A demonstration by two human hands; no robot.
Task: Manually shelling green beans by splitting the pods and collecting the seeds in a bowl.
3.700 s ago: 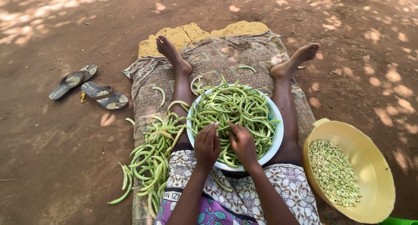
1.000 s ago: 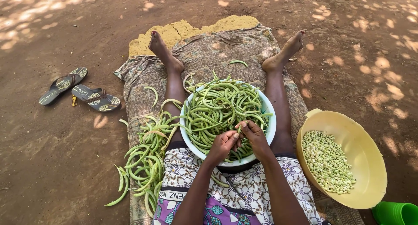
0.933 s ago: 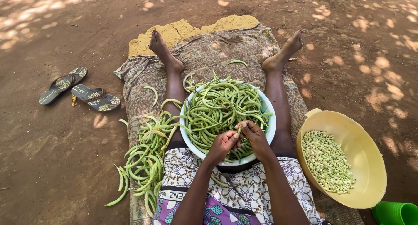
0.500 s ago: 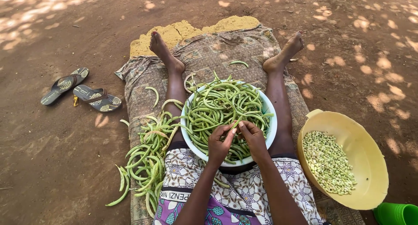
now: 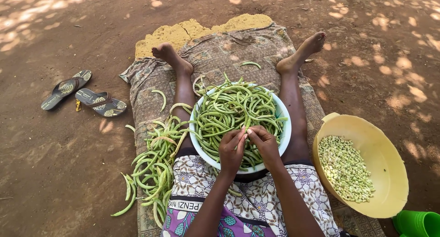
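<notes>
I sit on a patterned mat with my legs stretched out. A white bowl heaped with green bean pods rests between my thighs. My left hand and my right hand meet over the near side of the bowl, fingertips pinched together on one bean pod. A pile of empty green pods lies on the mat by my left leg. To my right stands a yellow basin holding shelled pale beans.
A pair of sandals lies on the bare earth to the left. A green plastic container shows at the bottom right corner. A yellow cloth pokes out under the mat's far edge. Dirt ground surrounds the mat.
My hands have stayed together over the bowl, working a pod between the fingertips. The view has shifted slightly; nothing else moved.
</notes>
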